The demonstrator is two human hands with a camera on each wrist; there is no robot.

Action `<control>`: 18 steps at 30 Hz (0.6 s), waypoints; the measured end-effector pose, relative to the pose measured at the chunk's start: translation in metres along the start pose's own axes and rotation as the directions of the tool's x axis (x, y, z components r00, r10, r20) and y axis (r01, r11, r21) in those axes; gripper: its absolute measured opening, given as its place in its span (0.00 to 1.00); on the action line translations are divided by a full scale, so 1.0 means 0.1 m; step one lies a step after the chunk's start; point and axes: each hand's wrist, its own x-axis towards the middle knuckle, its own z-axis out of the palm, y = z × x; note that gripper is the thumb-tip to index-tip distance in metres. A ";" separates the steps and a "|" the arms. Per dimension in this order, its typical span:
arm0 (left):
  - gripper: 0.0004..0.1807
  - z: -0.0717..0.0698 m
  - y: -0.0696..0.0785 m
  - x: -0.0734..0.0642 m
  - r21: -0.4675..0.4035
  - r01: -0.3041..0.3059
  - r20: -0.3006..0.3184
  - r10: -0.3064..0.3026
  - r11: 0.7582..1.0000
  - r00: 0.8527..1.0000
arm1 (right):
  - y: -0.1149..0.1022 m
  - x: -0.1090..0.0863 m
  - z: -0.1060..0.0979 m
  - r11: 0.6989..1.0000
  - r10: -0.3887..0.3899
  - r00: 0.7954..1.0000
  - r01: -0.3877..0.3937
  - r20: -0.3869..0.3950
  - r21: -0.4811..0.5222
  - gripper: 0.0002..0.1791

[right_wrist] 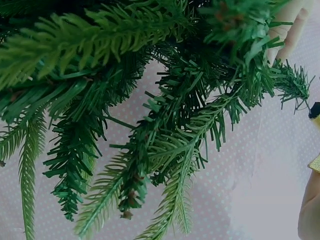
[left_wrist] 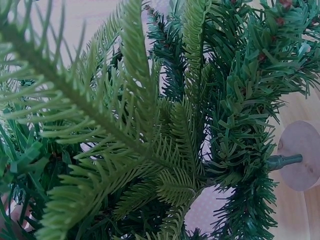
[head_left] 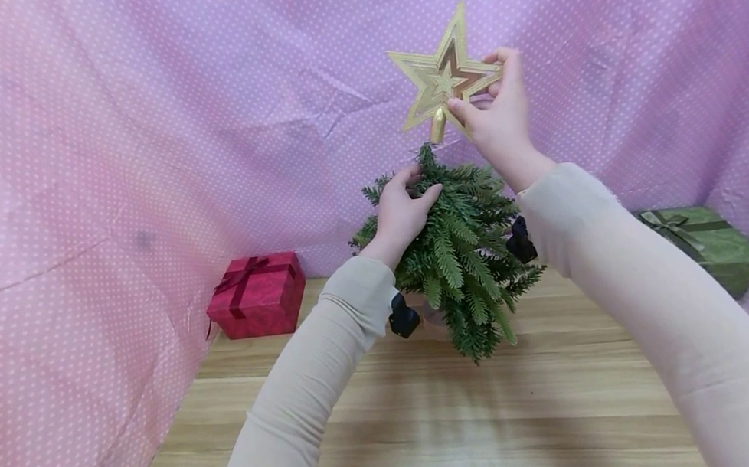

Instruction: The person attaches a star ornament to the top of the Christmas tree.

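Over our bushy green plastic tree (head_left: 462, 243), right hand (head_left: 498, 113) pinches five-pointed gold star (head_left: 445, 85)! Left hand (head_left: 401, 213) grips branches (head_left: 432, 174); let's centre that gold tube (head_left: 437, 127).

The tree (head_left: 462, 246) stands on the table (head_left: 539, 400) between two gift boxes (head_left: 268, 311).

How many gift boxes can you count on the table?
2: a red box left of the tree, and a green box right of it, partly behind the right sleeve. Others could be hidden.
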 end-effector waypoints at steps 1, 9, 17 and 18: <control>0.28 0.00 0.00 0.00 0.002 0.001 0.000 -0.001 1.000 1.000 | 0.00 0.00 0.00 1.000 -0.003 1.000 0.004 0.005 -0.010 0.32; 0.29 0.01 -0.01 0.02 0.007 -0.002 -0.005 0.002 1.000 1.000 | 0.00 0.00 0.04 1.000 -0.007 0.999 0.008 0.036 -0.022 0.31; 0.28 0.02 -0.02 0.01 0.020 -0.015 -0.001 0.015 1.000 1.000 | 0.02 -0.01 0.07 0.998 -0.015 0.999 0.017 0.031 -0.065 0.31; 0.28 0.02 -0.02 0.01 0.023 -0.016 0.002 0.016 1.000 1.000 | 0.03 -0.01 0.07 0.997 -0.016 0.999 0.018 0.030 -0.071 0.31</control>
